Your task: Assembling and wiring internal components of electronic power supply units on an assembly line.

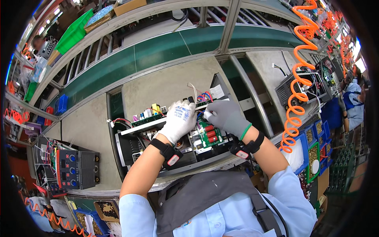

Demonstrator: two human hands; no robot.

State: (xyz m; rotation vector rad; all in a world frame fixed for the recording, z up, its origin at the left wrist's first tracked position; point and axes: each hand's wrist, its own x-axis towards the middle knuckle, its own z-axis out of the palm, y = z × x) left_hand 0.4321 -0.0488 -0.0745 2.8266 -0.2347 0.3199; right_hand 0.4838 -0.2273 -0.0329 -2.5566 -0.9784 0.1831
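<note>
An opened black metal device housing lies in front of me with its insides exposed. Inside, a green circuit board carries red cylindrical parts. A long circuit board with several upright components runs along the far side. My left hand, in a white glove, is closed over the middle of the housing; its fingertips are hidden. Close to its right, my right hand, in a grey glove, has its fingers curled together near red and blue wires. What either hand pinches does not show clearly.
Another device with blue knobs stands at left. An opened unit sits at right, behind a hanging orange coiled hose. Parts bins line the right side. A metal roller and a green conveyor strip lie beyond.
</note>
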